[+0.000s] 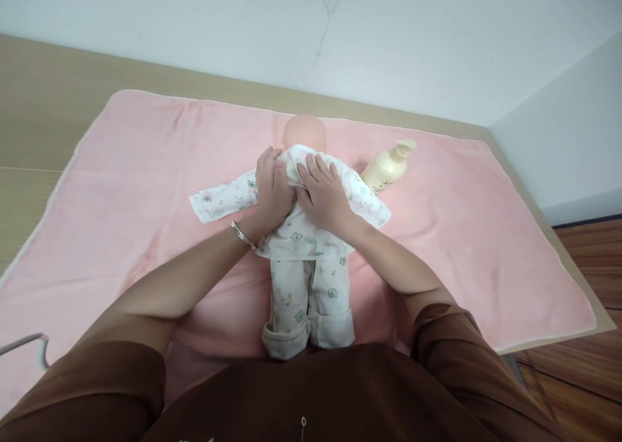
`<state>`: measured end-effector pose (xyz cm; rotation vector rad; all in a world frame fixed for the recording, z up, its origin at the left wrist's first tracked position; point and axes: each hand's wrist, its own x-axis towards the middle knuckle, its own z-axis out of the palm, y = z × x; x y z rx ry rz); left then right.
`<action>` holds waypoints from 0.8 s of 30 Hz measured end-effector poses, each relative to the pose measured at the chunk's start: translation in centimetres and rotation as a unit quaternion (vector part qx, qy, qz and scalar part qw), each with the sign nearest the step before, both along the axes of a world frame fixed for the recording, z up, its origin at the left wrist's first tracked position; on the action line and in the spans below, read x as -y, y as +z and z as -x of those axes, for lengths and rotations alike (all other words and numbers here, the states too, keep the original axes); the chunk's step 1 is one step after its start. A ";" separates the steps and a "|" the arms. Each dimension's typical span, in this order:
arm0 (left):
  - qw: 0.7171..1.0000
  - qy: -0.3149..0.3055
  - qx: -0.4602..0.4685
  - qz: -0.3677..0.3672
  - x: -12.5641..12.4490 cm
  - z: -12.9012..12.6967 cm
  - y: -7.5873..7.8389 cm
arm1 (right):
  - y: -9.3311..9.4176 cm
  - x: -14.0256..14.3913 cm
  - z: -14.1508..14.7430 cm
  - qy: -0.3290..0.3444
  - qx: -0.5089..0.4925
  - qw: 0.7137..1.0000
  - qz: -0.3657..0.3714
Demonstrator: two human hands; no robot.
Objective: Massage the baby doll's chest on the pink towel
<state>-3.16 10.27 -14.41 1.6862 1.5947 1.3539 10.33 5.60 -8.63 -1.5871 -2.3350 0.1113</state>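
Left hand (pixel 273 186) and right hand (pixel 324 194) flat, gripping collar of printed top (pixel 296 231) on baby doll (pixel 305 133); lotion bottle (pixel 387 168) beside, on pink towel (pixel 146 163).

Pink and cream, as I see it.
I see a soft pink fleece blanket (pixel 146 189), a doll's white cotton suit (pixel 301 234) printed with small green squares, a cream plastic pump bottle (pixel 386 170), and brown sleeves (pixel 121 371).

A big pink towel (pixel 146 189) covers the worktop (pixel 43 105). A cream pump bottle (pixel 386 168) lies on its side on the towel. The wall (pixel 437 34) behind is white.
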 end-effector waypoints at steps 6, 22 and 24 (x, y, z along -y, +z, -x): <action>0.997 -0.004 0.070 -0.022 -0.5 0.0 -1.5 | -0.7 -0.8 -0.2 0.013 -0.021 0.999 -0.031; 0.997 0.012 0.074 0.008 -0.1 -0.1 -1.0 | 4.6 -2.1 -5.9 -0.016 -0.060 0.984 -0.170; 0.998 0.009 0.069 0.003 -0.1 -0.1 -1.1 | 6.6 -2.1 -8.9 -0.104 -0.090 0.971 -0.195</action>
